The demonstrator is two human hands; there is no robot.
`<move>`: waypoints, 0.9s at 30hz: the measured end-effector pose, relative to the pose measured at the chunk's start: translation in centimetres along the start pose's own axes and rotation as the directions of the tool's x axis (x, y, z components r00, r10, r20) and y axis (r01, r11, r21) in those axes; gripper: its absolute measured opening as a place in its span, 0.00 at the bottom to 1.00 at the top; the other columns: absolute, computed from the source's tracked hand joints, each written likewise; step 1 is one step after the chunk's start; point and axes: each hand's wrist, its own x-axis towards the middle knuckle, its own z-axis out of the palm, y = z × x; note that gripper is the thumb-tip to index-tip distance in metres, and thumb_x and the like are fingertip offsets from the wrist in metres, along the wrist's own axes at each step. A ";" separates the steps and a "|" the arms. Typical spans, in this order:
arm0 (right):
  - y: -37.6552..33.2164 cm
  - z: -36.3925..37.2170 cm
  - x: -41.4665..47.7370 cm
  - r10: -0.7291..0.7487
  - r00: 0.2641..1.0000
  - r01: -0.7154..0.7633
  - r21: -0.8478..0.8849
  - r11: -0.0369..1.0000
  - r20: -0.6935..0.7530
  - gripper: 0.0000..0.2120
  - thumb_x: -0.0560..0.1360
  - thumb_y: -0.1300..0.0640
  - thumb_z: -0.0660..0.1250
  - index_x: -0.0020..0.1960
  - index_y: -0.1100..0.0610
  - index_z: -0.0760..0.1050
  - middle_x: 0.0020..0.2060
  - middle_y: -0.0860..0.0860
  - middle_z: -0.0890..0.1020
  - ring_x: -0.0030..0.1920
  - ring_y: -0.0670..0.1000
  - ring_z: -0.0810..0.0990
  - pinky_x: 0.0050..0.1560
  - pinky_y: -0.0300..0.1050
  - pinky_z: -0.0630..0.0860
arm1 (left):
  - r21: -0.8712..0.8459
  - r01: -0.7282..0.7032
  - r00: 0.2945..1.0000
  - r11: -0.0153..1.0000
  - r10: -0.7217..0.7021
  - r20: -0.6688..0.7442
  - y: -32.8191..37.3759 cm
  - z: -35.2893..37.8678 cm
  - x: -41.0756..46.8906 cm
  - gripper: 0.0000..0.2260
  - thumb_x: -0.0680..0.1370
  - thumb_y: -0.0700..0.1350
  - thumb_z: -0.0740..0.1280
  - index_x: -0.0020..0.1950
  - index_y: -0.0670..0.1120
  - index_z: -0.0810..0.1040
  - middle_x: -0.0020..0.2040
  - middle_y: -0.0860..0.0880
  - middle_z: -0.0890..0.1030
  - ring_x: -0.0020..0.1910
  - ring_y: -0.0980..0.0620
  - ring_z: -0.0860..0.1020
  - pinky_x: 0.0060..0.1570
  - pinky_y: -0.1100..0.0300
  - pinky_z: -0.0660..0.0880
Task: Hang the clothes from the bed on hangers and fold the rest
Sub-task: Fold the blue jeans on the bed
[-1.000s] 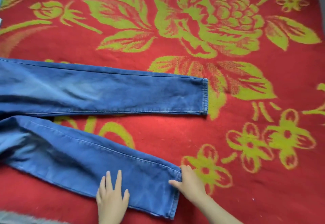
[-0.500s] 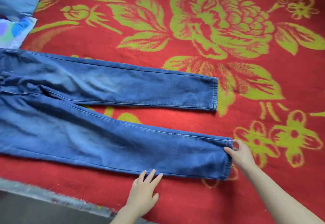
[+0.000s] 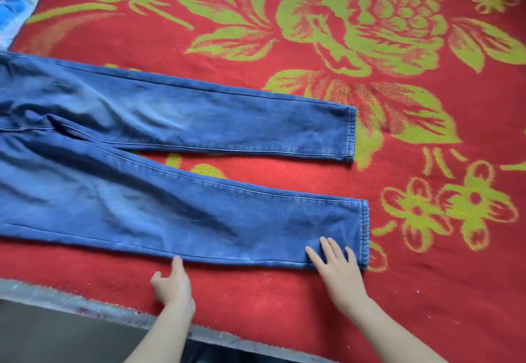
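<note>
While both hands sat at the near edge, state was:
jeans [image 3: 176, 180]: blue denim, laid flat on the bed, waist end cut off by the left frame edge, both legs pointing right.
far leg [image 3: 242, 123]: flat, hem out over a green leaf print.
near leg [image 3: 227, 226]: flat, angled slightly away from the far leg; a red gap showed between them toward the hems.
left hand [image 3: 173, 285]: fingers loosely curled, gripping nothing, one fingertip touching the lower seam of the near leg around mid-length.
right hand [image 3: 338, 268]: open, fingers spread, palm down on the near leg just beside its hem.
blanket [image 3: 427, 291]: red with green flower pattern, under the jeans.
pale blue fabric [image 3: 14, 6]: top-left corner, apart from the jeans, mostly out of frame.
</note>
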 end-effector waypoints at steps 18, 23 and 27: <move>9.6 -8.3 6.5 0.519 0.832 -0.470 0.744 0.474 0.196 0.12 0.69 0.66 0.71 0.48 0.54 0.73 0.31 0.48 0.73 0.32 0.49 0.71 0.33 0.38 0.66 | -0.180 -0.290 0.935 0.940 0.238 -0.264 11.5 -0.3 6.4 0.17 0.68 0.43 0.61 0.50 0.33 0.76 0.44 0.38 0.80 0.43 0.43 0.78 0.43 0.52 0.73; 11.5 -11.8 12.7 0.651 0.759 -0.380 0.808 0.450 -0.006 0.12 0.74 0.64 0.67 0.55 0.58 0.70 0.45 0.53 0.77 0.44 0.53 0.74 0.43 0.42 0.65 | -0.153 -0.470 0.865 0.869 0.418 -0.278 21.7 4.9 5.2 0.14 0.68 0.47 0.59 0.47 0.39 0.74 0.51 0.40 0.80 0.46 0.43 0.77 0.43 0.59 0.68; 13.5 -13.3 19.7 0.716 0.697 -0.394 0.809 0.435 -0.045 0.20 0.76 0.60 0.65 0.66 0.61 0.67 0.59 0.61 0.73 0.59 0.59 0.72 0.56 0.44 0.65 | -0.140 -0.458 0.889 0.878 0.450 -0.084 30.5 12.0 5.6 0.06 0.75 0.44 0.57 0.47 0.47 0.72 0.60 0.42 0.76 0.53 0.45 0.76 0.50 0.59 0.71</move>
